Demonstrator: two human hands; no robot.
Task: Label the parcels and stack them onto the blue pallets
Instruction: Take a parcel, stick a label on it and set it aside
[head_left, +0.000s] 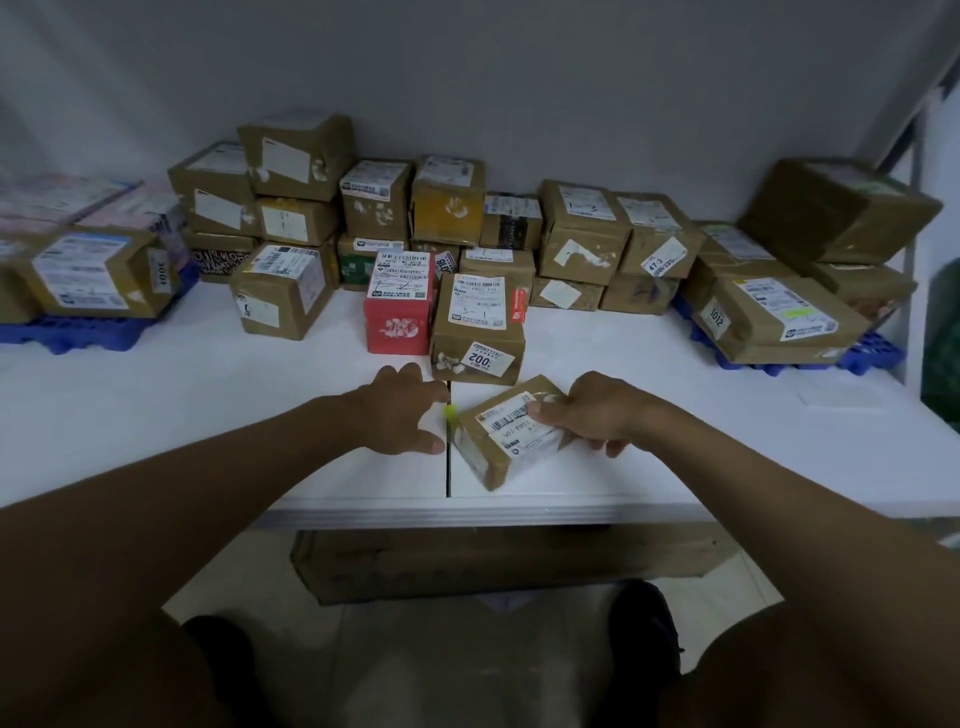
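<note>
A small brown parcel (501, 434) with a white barcode label lies tilted near the front edge of the white table (208, 395). My right hand (592, 413) grips its right end, thumb on the label. My left hand (402, 410) hovers just left of the parcel, fingers curled over something small and yellow-green (450, 413); whether it holds that thing is unclear. Behind stands a brown parcel (478, 332) with a sticker marked 1002. Blue pallets sit at the left (67, 332) and right (862, 353), each loaded with parcels.
Many brown parcels are stacked along the back wall, with a red box (399, 312) and a brown box (283, 291) standing in front of them. A long cardboard box (509, 564) lies on the floor under the table. A seam (448, 467) splits the tabletop.
</note>
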